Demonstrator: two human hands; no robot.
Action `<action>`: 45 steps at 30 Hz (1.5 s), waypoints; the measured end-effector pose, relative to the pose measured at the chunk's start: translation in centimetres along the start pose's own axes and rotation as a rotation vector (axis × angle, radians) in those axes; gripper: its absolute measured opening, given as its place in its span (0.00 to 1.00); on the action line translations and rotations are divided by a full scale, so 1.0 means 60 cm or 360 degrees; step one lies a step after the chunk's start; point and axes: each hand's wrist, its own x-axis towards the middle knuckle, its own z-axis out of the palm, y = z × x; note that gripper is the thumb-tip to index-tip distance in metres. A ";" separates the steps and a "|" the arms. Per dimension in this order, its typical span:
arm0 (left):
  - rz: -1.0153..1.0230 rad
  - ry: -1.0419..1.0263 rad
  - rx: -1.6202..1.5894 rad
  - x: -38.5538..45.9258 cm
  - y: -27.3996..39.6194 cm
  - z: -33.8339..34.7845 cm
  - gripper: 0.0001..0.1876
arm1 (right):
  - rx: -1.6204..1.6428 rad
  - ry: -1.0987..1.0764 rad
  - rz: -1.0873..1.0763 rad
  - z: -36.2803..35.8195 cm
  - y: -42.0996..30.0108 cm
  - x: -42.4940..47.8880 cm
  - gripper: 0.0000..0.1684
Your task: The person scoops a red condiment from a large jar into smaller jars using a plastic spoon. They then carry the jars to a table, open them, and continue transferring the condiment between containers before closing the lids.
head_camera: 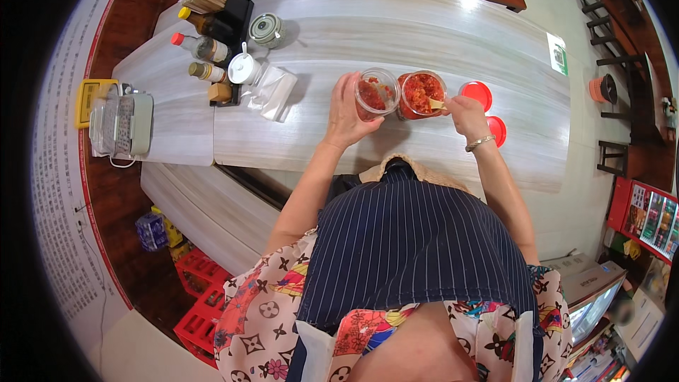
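Note:
My left hand [347, 114] is wrapped around a clear plastic jar [375, 94], partly filled with chopped red chili sauce and tilted a little. Right beside it stands a fuller jar of chopped red chili [421, 90]. My right hand [467, 115] pinches the handle of a pale yellow spoon [437, 104], whose bowl end rests in the chili of the fuller jar. Two red lids, an upper one [476, 96] and a lower one [497, 131], lie on the wood-grain table [371, 21] near my right hand; the lower is partly hidden by it.
Left on the table are a black chopstick holder [233, 10], sauce bottles [209, 49], a white lidded pot [244, 68], a patterned lidded jar [267, 30] and a packet of tissues [276, 93]. A clear-lidded appliance [124, 122] stands by the wall. Red crates [199, 302] are below left.

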 end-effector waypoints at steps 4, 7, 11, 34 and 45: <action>-0.0036 -0.0030 0.0015 -0.001 0.002 -0.003 0.56 | 0.0510 -0.0058 0.0298 -0.015 -0.021 -0.021 0.15; -0.0041 -0.0034 0.0024 -0.001 0.001 -0.002 0.57 | 0.0655 -0.0108 0.0299 -0.032 -0.017 -0.027 0.15; -0.0035 -0.0040 0.0029 0.000 -0.001 0.000 0.57 | 0.0563 -0.0076 0.0253 -0.042 -0.023 -0.037 0.15; -0.0002 -0.0044 -0.0045 0.003 -0.004 -0.004 0.56 | 0.0787 -0.0100 0.0156 -0.061 -0.011 -0.046 0.15; 0.0025 -0.0002 -0.0077 0.000 -0.007 -0.005 0.55 | 0.0811 -0.0330 -0.0021 -0.044 -0.080 -0.053 0.13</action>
